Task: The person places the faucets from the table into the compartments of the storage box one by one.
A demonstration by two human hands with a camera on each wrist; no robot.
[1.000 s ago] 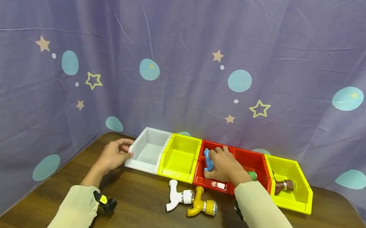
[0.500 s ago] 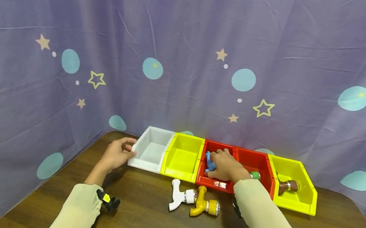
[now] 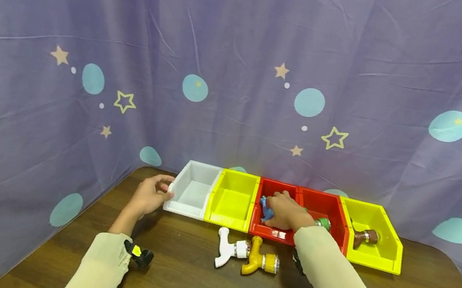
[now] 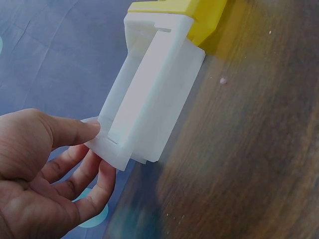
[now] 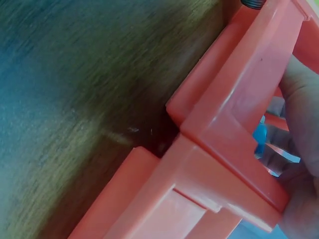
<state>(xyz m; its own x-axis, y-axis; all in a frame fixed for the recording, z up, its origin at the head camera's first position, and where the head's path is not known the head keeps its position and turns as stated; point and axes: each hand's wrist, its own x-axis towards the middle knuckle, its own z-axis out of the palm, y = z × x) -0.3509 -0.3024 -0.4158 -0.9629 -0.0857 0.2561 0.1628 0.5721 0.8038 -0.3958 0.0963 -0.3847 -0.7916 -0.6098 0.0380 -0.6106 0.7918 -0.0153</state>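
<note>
My left hand (image 3: 150, 196) pinches the left side wall of the white bin (image 3: 191, 192); in the left wrist view the thumb lies on its rim with fingers curled underneath. Inside the left of two red bins (image 3: 273, 233), my right hand (image 3: 285, 211) holds a blue tap (image 3: 266, 210), partly covered by the fingers. The right wrist view shows only a bit of the blue tap (image 5: 260, 134) behind the red wall. On the table in front lie a white tap (image 3: 228, 248) and a yellow tap (image 3: 257, 258), side by side.
A yellow bin (image 3: 233, 204) stands between the white and red ones. The right red bin (image 3: 319, 204) holds a green-handled tap (image 3: 323, 223), partly behind my arm. A brown tap (image 3: 365, 237) lies in the far-right yellow bin (image 3: 382, 263). A patterned curtain (image 3: 240, 89) hangs behind.
The blue tap sits slightly lower in the left red bin, my right hand still at it. The whole head view has shifted a little. My left hand stays on the white bin.
</note>
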